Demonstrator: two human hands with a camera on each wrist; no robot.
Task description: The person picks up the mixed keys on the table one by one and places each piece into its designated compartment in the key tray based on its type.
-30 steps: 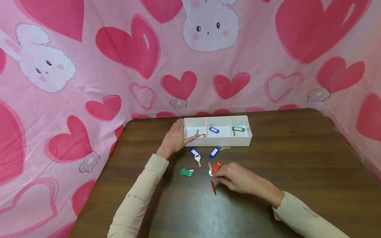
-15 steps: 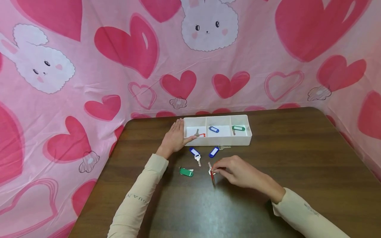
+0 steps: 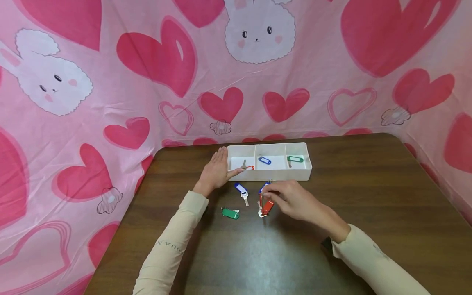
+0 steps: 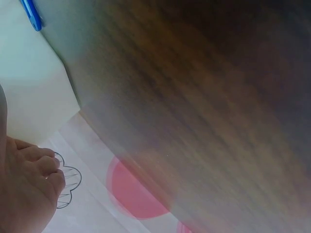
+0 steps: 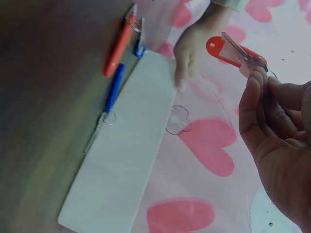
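Note:
My right hand (image 3: 295, 198) pinches a key with a red tag (image 5: 214, 46), raised over the table. Below it lies another red-tagged key (image 3: 268, 207). A blue-tagged key (image 3: 263, 188) is partly hidden behind the right fingers. My left hand (image 3: 215, 170) rests against the left end of a white three-section box (image 3: 273, 176), fingers straight along its side and thumb over the front rim. Inside the box are a red-tagged key (image 3: 244, 165) on the left, a blue tag (image 3: 264, 160) in the middle and a green-tagged key (image 3: 295, 159) on the right.
On the brown wooden table (image 3: 368, 196), a second blue-tagged key (image 3: 241, 188) lies before the box, and a green-tagged key (image 3: 230, 213) lies nearer me, to the left. A pink heart-patterned cloth (image 3: 317, 49) hangs behind the table's back edge.
The right hand has lifted the red-tagged key and carried it forward toward the box, uncovering the other red tag and partly covering a blue one. The left hand has stayed at the box.

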